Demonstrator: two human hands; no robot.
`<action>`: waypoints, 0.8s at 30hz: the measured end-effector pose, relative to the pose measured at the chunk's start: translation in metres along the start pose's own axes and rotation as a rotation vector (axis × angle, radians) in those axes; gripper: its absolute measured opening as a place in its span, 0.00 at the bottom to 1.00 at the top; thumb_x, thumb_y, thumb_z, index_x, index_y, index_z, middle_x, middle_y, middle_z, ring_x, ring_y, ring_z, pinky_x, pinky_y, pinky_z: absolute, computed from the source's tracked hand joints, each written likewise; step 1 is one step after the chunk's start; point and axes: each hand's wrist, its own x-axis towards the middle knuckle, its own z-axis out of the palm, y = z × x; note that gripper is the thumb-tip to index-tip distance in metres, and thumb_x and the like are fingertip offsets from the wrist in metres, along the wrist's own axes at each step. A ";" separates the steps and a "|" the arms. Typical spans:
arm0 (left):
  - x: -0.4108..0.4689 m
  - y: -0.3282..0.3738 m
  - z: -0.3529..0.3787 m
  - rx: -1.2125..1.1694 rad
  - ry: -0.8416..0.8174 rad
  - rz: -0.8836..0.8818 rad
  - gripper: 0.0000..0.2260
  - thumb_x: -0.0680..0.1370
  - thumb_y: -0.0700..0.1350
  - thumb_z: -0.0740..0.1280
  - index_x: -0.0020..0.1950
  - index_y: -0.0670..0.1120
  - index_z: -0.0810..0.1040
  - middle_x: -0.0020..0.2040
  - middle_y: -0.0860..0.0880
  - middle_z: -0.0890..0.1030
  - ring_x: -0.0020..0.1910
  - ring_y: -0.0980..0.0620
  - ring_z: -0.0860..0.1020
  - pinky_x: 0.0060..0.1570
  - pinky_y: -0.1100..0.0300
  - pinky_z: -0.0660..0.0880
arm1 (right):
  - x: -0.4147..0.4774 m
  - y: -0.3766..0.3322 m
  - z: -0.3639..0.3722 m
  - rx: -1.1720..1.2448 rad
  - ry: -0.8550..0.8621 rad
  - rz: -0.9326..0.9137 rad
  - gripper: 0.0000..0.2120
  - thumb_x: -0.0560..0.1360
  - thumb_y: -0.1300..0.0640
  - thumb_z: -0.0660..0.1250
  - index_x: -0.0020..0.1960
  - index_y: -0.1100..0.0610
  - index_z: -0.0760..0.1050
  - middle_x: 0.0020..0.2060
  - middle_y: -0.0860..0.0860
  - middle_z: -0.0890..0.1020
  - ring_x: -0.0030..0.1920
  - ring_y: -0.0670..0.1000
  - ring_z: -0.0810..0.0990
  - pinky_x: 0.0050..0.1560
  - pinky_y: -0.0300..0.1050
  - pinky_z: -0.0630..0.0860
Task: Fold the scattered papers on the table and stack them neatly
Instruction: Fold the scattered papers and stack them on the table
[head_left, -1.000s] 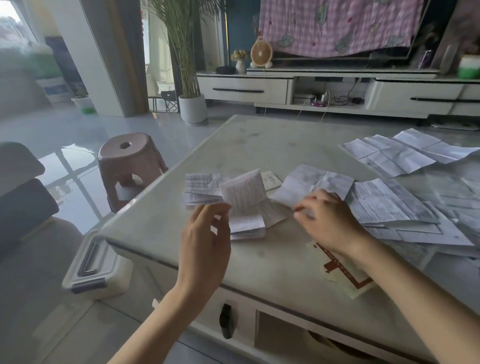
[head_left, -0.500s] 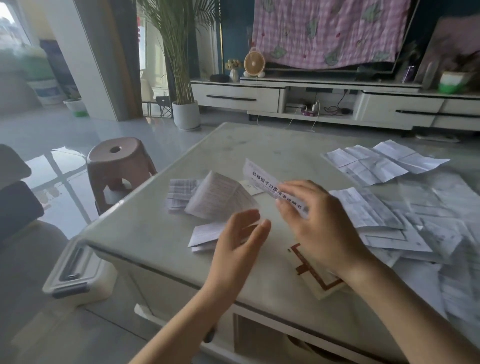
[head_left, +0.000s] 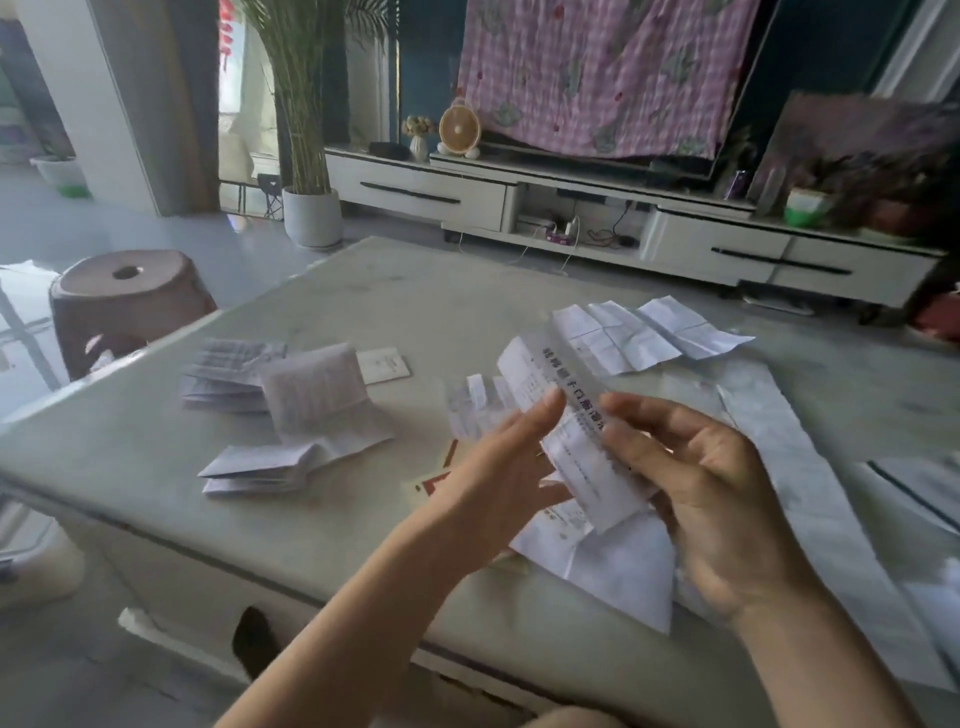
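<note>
pale table (head_left: 415, 312), right hand (head_left: 727, 499) holding printed paper (head_left: 587, 457), left hand (head_left: 498, 483) flat against it

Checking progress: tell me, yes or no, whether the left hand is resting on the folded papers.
No, the left hand touches the printed sheet that the right hand holds, apart from the folded papers.

Brown stool (head_left: 127, 291) on floor, left; potted plant (head_left: 311, 215) beyond; fan (head_left: 460, 127) and vase (head_left: 418, 143) on cabinet (head_left: 415, 192); pink checked cloth (head_left: 597, 73) hanging behind.
</note>
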 end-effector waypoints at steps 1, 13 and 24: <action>0.002 -0.002 0.003 -0.046 -0.011 0.015 0.28 0.72 0.60 0.66 0.66 0.44 0.72 0.63 0.43 0.77 0.61 0.45 0.77 0.60 0.52 0.74 | -0.001 0.001 -0.002 -0.020 -0.031 -0.004 0.11 0.66 0.61 0.70 0.48 0.58 0.81 0.43 0.55 0.85 0.41 0.53 0.84 0.43 0.45 0.82; -0.003 -0.009 0.016 -0.226 0.109 0.014 0.26 0.69 0.55 0.66 0.63 0.44 0.77 0.59 0.40 0.80 0.56 0.42 0.79 0.55 0.49 0.77 | 0.002 0.015 -0.019 -0.481 0.146 -0.290 0.09 0.74 0.63 0.67 0.45 0.48 0.79 0.42 0.45 0.83 0.39 0.42 0.79 0.42 0.37 0.74; -0.008 -0.004 0.033 -0.336 0.065 -0.001 0.23 0.78 0.54 0.53 0.53 0.41 0.80 0.50 0.40 0.80 0.50 0.43 0.78 0.52 0.52 0.75 | -0.009 0.024 -0.001 -0.501 0.089 -0.177 0.33 0.65 0.51 0.76 0.66 0.49 0.66 0.57 0.44 0.76 0.57 0.41 0.75 0.56 0.37 0.74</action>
